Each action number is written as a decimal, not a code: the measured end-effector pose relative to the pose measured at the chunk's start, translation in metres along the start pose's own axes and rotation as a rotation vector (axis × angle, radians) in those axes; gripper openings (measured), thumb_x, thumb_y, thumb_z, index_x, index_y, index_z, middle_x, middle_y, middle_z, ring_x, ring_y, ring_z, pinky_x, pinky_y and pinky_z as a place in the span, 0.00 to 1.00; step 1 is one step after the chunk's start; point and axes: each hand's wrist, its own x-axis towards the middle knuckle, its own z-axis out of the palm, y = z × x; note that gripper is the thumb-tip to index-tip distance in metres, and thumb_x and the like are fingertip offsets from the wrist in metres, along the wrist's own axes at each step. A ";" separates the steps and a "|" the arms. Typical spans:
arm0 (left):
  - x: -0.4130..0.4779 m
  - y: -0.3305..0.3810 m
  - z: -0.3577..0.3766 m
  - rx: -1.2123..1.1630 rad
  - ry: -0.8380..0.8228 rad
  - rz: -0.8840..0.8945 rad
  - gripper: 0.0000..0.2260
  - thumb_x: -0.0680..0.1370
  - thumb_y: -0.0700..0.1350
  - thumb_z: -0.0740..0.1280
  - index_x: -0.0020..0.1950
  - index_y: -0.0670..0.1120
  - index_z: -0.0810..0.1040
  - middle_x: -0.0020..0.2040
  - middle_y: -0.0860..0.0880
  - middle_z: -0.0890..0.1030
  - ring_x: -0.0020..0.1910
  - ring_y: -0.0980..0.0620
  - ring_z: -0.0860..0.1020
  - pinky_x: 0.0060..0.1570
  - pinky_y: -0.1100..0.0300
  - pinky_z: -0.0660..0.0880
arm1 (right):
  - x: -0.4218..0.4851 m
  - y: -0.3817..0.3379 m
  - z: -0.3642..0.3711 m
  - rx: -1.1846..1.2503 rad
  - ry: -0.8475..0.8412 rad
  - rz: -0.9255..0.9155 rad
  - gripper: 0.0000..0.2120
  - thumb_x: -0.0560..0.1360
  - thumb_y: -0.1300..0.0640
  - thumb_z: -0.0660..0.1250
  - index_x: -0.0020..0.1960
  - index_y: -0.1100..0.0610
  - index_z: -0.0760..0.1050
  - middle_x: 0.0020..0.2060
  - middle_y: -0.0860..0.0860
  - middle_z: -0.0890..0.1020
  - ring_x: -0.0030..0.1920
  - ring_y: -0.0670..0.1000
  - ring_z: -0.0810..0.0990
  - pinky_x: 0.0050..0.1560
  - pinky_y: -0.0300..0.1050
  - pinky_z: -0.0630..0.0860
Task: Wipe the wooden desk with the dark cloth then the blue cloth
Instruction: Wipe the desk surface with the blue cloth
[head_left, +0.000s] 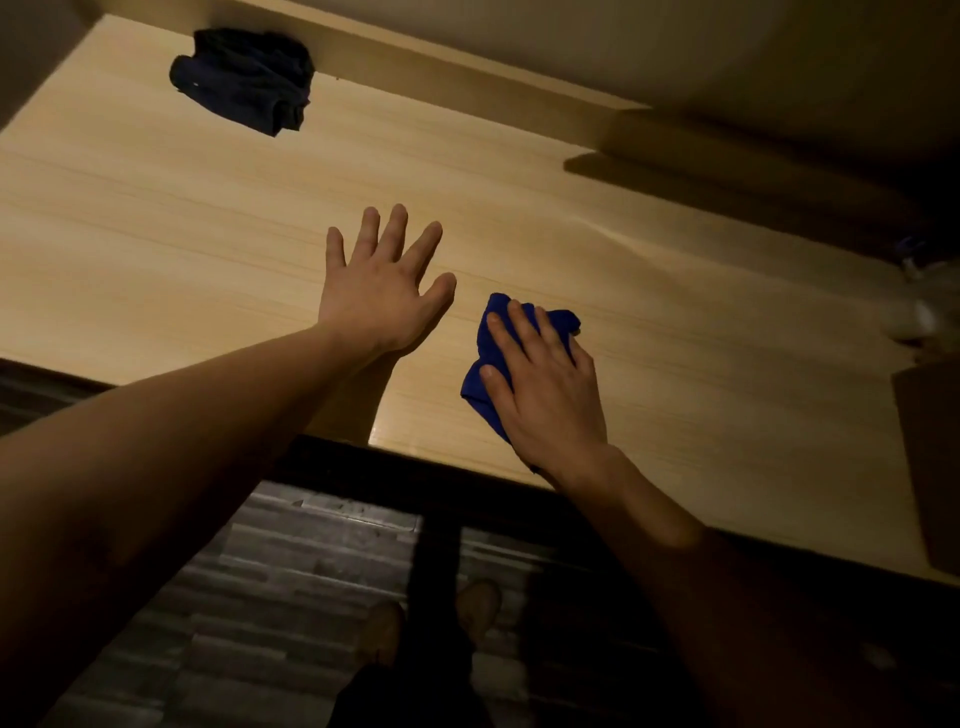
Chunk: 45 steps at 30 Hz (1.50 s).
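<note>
The light wooden desk (156, 218) fills the upper part of the head view. My right hand (545, 389) presses flat on a crumpled blue cloth (485, 358) near the desk's front edge, right of centre. My left hand (382, 286) is spread with fingers apart over the desk's middle, holding nothing, a short way left of the blue cloth. The dark cloth (244, 78) lies bunched at the far left corner of the desk, against the back ledge, well away from both hands.
A raised wooden ledge (467, 78) runs along the desk's back. Dim objects, a whitish one (919, 312) and a brown box-like shape (930, 457), sit at the right end. Below the front edge are dark plank flooring (291, 571) and my feet.
</note>
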 end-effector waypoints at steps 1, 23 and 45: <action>0.000 0.000 0.000 0.000 -0.001 0.002 0.34 0.82 0.72 0.41 0.87 0.61 0.46 0.89 0.46 0.45 0.87 0.41 0.41 0.81 0.31 0.41 | -0.006 -0.004 0.001 0.008 -0.002 0.003 0.28 0.87 0.41 0.46 0.85 0.47 0.50 0.84 0.47 0.50 0.84 0.50 0.45 0.80 0.55 0.49; 0.000 0.037 0.000 -0.116 -0.041 0.189 0.32 0.85 0.67 0.43 0.88 0.56 0.47 0.89 0.45 0.44 0.87 0.45 0.42 0.83 0.40 0.40 | -0.081 -0.015 -0.010 0.537 0.013 -0.122 0.26 0.81 0.43 0.54 0.73 0.54 0.76 0.70 0.49 0.80 0.72 0.42 0.69 0.71 0.36 0.55; 0.001 0.041 0.005 -0.034 -0.044 0.143 0.34 0.85 0.70 0.43 0.88 0.57 0.42 0.88 0.47 0.39 0.86 0.47 0.36 0.83 0.40 0.38 | 0.208 0.141 -0.058 0.044 0.068 0.172 0.26 0.85 0.39 0.48 0.80 0.47 0.61 0.81 0.51 0.62 0.81 0.56 0.57 0.75 0.63 0.53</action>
